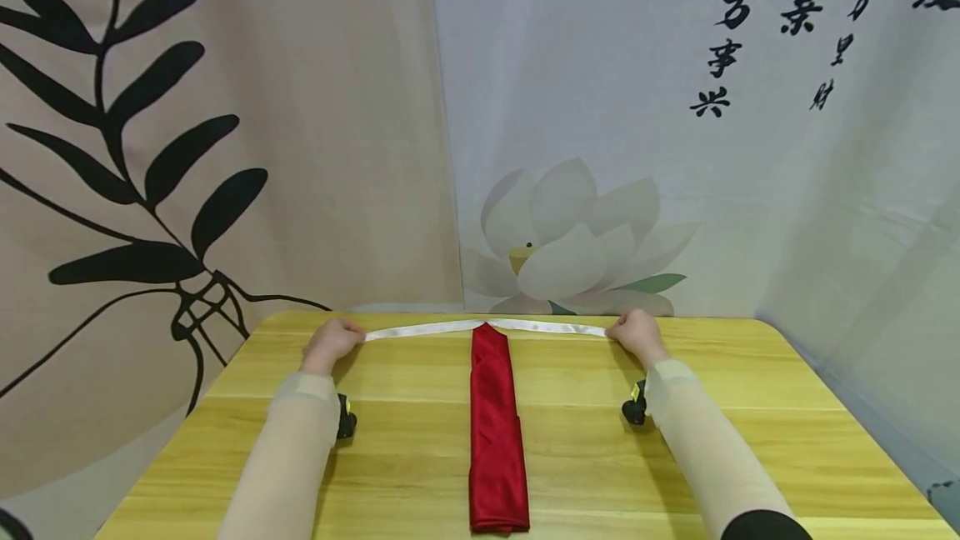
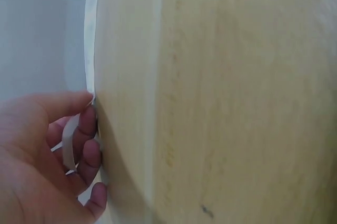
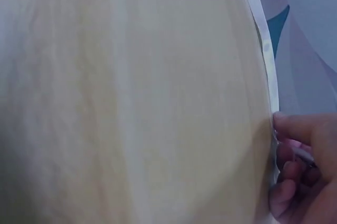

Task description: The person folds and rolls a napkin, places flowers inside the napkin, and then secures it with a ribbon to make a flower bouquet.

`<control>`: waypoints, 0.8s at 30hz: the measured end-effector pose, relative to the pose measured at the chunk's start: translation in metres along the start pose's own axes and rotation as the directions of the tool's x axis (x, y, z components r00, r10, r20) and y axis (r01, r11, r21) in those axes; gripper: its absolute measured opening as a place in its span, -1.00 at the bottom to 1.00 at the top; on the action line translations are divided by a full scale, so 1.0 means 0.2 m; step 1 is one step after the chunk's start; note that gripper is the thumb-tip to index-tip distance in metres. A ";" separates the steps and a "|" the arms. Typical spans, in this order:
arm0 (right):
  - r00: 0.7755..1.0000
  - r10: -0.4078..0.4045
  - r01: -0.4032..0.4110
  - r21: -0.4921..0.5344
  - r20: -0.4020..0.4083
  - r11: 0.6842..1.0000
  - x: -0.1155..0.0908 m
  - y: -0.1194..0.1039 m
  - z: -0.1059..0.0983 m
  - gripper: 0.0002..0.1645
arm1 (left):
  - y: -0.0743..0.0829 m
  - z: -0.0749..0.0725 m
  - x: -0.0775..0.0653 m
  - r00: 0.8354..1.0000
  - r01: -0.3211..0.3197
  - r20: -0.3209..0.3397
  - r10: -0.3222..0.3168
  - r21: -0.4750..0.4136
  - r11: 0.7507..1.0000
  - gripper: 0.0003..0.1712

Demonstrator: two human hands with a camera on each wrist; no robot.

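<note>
A long white ribbon (image 1: 420,329) stretches left to right along the far edge of the table. My left hand (image 1: 333,344) pinches its left end between thumb and fingers; in the left wrist view a loop of the ribbon (image 2: 68,145) hangs inside the curled fingers of that hand (image 2: 37,150). At the other end my right hand (image 1: 637,336) pinches the ribbon, shown close up in the right wrist view with the ribbon (image 3: 269,66) running up from the fingertips. A folded strip of shiny red cloth (image 1: 497,432) lies lengthwise between the arms, its pointed top meeting the ribbon's middle.
Under everything is a wooden table (image 1: 405,457) with rounded far corners. Behind it hangs a pale curtain (image 1: 337,107) printed with dark leaves, a lotus and black characters. A dark wrist camera (image 1: 635,404) sits on the right forearm, another (image 1: 347,419) on the left.
</note>
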State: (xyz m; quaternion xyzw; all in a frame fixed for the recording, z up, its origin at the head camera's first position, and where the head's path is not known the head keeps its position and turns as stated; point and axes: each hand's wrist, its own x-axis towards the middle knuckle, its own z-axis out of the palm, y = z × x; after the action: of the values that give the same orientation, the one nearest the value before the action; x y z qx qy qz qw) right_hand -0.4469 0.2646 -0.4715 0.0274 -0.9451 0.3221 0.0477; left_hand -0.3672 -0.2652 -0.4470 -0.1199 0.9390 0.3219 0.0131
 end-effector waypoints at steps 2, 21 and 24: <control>1.000 0.011 -0.011 -0.004 0.007 1.000 0.00 -0.01 -0.01 -0.73 | -0.01 0.00 0.00 1.000 0.010 -0.007 -0.010 0.012 1.000 -0.66; 0.998 0.053 -0.052 -0.043 0.026 0.998 -0.01 -0.02 -0.01 -0.47 | -0.01 0.04 0.02 0.995 0.066 -0.073 -0.062 0.061 0.996 -0.68; 0.996 0.078 -0.076 -0.039 0.041 0.996 -0.01 -0.02 -0.01 -0.43 | -0.02 0.03 0.02 0.992 0.101 -0.087 -0.096 0.060 0.993 -0.61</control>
State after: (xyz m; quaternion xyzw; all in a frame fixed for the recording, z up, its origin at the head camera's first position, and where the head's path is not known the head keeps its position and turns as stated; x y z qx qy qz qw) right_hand -0.4438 0.2631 -0.4671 -0.0030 -0.9521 0.3054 0.0158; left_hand -0.3699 -0.2646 -0.4549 -0.1791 0.9415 0.2853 -0.0068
